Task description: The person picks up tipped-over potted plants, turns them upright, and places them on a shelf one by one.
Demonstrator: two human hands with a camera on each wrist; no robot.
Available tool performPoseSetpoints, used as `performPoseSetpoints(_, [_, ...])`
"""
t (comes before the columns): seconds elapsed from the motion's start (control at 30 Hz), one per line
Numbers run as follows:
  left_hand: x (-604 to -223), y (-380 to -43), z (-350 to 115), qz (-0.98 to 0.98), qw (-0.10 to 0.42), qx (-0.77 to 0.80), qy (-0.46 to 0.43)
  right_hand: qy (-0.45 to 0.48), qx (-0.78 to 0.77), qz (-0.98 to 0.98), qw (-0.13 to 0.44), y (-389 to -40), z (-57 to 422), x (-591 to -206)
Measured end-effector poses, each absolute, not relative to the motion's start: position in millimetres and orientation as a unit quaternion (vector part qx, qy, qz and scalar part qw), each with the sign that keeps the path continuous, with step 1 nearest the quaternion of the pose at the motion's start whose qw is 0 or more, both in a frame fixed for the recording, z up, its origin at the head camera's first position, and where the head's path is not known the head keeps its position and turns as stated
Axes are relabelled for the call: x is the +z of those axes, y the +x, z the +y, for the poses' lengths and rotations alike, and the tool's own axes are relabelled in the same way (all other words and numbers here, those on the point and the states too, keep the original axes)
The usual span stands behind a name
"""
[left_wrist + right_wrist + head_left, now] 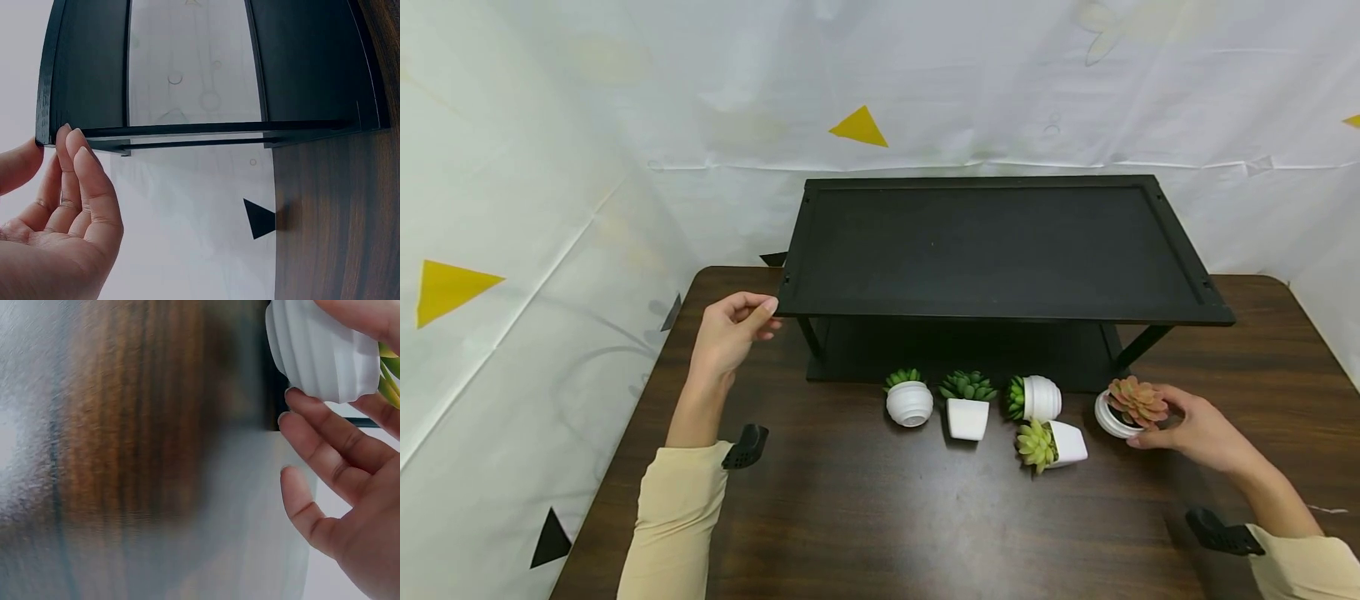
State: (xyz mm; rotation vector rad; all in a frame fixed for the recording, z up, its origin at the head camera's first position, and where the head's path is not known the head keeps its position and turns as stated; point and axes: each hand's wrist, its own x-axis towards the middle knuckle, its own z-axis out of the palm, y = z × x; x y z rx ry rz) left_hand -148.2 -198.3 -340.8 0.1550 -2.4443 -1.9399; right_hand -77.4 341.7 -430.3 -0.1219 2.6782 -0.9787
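A black two-tier shelf [1000, 250] stands at the back of the wooden table. My left hand [737, 329] pinches the front left corner of its top board, thumb on one face and fingertips on the other, as the left wrist view shows. At the right, my right hand [1198, 429] grips a small potted succulent with reddish-orange leaves [1137, 402]. Its ribbed white pot [328, 353] sits between thumb and fingers in the right wrist view. In the head view this plant is beside the shelf's front right leg [1142, 346].
Several more potted succulents are in front of the shelf: one in a round white pot [910, 404], one in a square pot [967, 419], and two lying on their sides, a round pot [1042, 398] and a square pot [1069, 442]. White sheeting [737, 100] hangs behind.
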Motion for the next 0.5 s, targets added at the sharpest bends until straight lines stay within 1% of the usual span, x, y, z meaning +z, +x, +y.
performPoseSetpoints(0.5, [-340,-148,-198,-0.782,0.008,-0.621,0.048,-0.049,-0.394,0.907,0.137,-70,336,-381])
